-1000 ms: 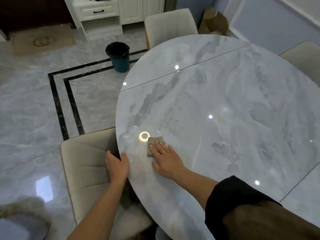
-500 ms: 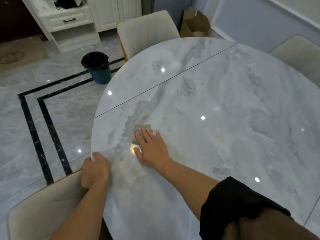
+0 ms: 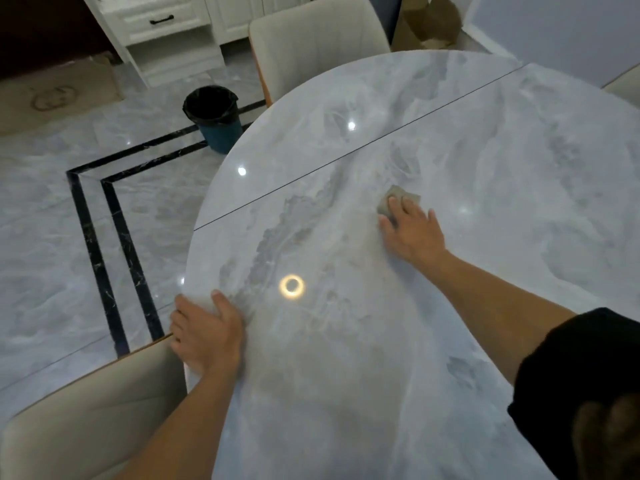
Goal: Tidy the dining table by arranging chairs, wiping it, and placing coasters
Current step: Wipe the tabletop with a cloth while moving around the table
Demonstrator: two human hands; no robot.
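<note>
A round grey marble dining table (image 3: 502, 161) fills the right of the head view, with a thin seam running across it. My right hand (image 3: 414, 232) lies flat on the tabletop and presses down a small grey-brown cloth (image 3: 398, 197), whose far edge shows past my fingertips. My left hand (image 3: 207, 332) rests palm down on the table's near left edge, fingers spread, holding nothing. A cream upholstered chair (image 3: 90, 414) sits tucked at that edge just below my left hand. No coasters are in view.
A second cream chair (image 3: 311, 39) stands at the table's far side, and a third chair (image 3: 623, 84) shows at the right edge. A black-lined blue bin (image 3: 216, 116) stands on the marble floor. A white cabinet (image 3: 166, 26) and a cardboard box (image 3: 429, 26) are beyond.
My right hand has slid the cloth away from me and to the right across the tabletop. My left hand has stayed on the table's left edge, now lying flatter on top.
</note>
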